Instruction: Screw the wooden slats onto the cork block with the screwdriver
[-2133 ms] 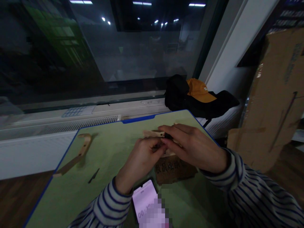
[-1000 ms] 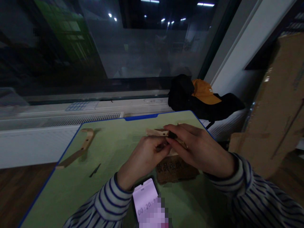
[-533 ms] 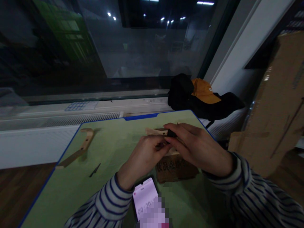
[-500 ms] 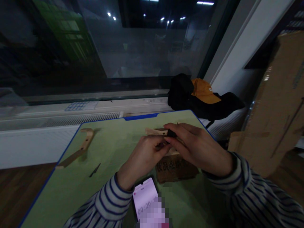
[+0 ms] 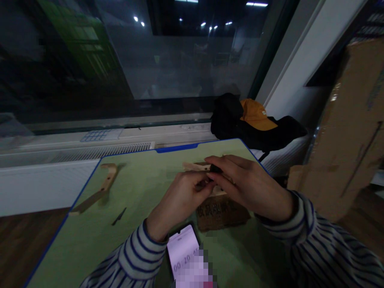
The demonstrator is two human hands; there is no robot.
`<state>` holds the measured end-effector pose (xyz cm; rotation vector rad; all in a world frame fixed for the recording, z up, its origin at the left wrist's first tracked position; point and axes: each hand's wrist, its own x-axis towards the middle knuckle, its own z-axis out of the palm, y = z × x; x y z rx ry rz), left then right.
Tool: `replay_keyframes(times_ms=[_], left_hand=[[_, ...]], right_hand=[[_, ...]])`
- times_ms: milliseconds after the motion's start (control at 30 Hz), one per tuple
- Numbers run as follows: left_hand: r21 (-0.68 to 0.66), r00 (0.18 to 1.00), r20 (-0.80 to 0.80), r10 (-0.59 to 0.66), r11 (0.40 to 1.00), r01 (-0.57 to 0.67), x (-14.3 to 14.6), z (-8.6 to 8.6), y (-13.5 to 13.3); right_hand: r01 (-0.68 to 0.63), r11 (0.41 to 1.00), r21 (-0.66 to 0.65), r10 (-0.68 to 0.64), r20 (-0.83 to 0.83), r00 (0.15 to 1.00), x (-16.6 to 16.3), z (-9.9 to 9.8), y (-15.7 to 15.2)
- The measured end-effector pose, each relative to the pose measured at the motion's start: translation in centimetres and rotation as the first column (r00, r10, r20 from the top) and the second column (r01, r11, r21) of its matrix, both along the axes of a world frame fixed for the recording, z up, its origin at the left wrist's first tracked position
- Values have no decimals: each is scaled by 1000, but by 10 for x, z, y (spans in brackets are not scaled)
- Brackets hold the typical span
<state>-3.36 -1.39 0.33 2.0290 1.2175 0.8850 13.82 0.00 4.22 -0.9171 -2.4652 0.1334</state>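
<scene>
My right hand pinches a small black cylindrical piece between thumb and fingers. Right up against it, my left hand has its fingers closed; whatever they grip is hidden. Around the fingertips shows a pale wooden piece with a dark hole, partly covered by both hands. Below them lies a brown board with dark written characters, perhaps cardboard. A curved wooden piece with two dark holes rests at the table's left side.
A slim dark pointed object lies on the green tabletop. Near me is a phone showing a timer. Behind the table are a radiator and a black bag with an orange cap. Cardboard stands at right.
Both hands keep nearly the same pose around the black piece. The whole view has shifted very slightly.
</scene>
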Motion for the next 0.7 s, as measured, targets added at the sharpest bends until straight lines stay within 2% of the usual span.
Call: replay_keyframes(times_ms=[333,700], left_hand=[[1,997,50,51,999,-51,2,-5,1],[38,1000,23,8,999,-8,0,-5,1]], right_hand=[[2,1000,12,-2,5,1000,-1,1,-1],[18,1000,25,-19,13,1000,0,-2,-1]])
